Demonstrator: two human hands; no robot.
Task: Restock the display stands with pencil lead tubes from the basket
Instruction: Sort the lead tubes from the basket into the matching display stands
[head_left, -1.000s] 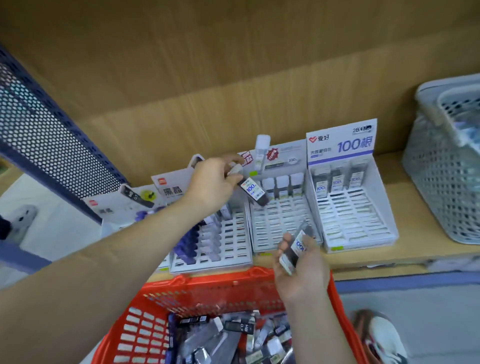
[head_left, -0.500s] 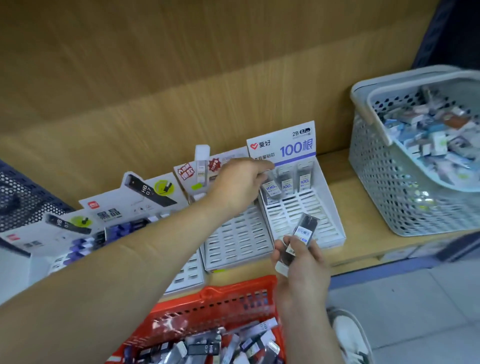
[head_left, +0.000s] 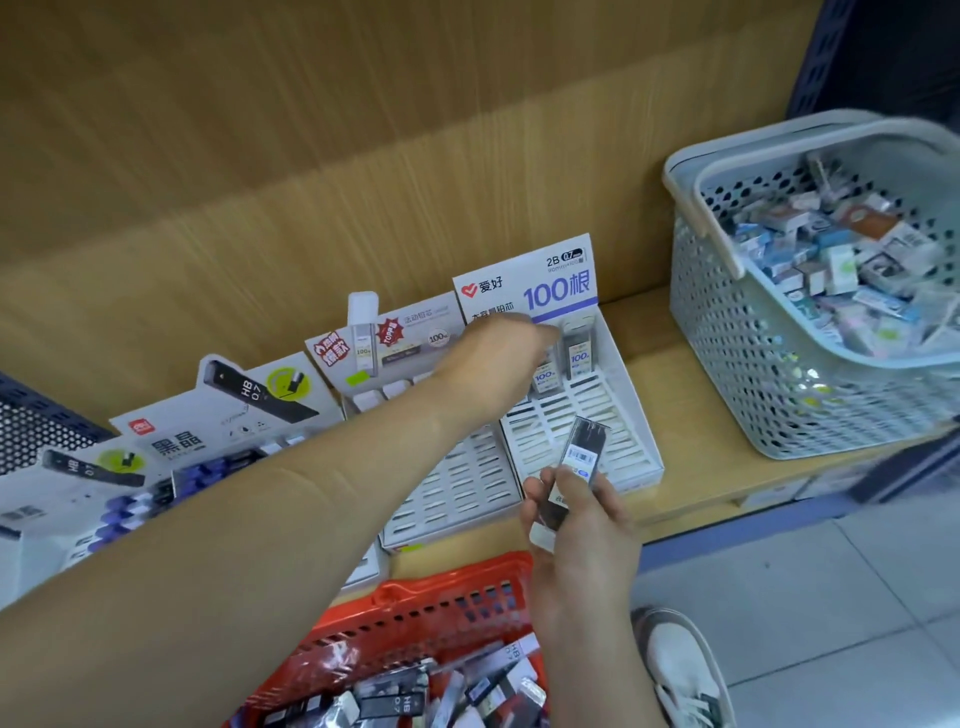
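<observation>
**Left hand at the far row of the 100-count stand, right hand holding a tube**

At the far left a blue perforated panel (head_left: 31, 431) edges the wooden shelf (head_left: 701, 467). Next along the shelf stand two HB stands (head_left: 223, 410) with black-and-green header cards, their rows holding blue-capped tubes (head_left: 124, 509). To their right sits the middle stand (head_left: 457, 488), a white slotted tray with a red-badged header and a few white caps in its far row. Nearer, below the shelf edge, the red basket (head_left: 441, 608) holds a loose heap of dark lead tubes (head_left: 395, 701). The left arm crosses the middle stand diagonally, and the left hand (head_left: 498, 353) reaches into the far row of the right stand (head_left: 618, 441), under its "100" header card. Its fingertips lie at the standing tubes (head_left: 579, 348) there, but the back of the hand hides whether they pinch one. Just on the near side of that stand, the right hand (head_left: 576, 525) pinches a barcode tube (head_left: 584, 454) between thumb and fingers. The tube is tilted, its dark end towards the stand, and a white cap shows below the fingers. A white shoe (head_left: 680, 670) stands on the grey tiled floor (head_left: 831, 597). At the shelf's far right, well apart from the stands, a grey basket (head_left: 727, 322) is full of small boxes (head_left: 841, 249)
</observation>
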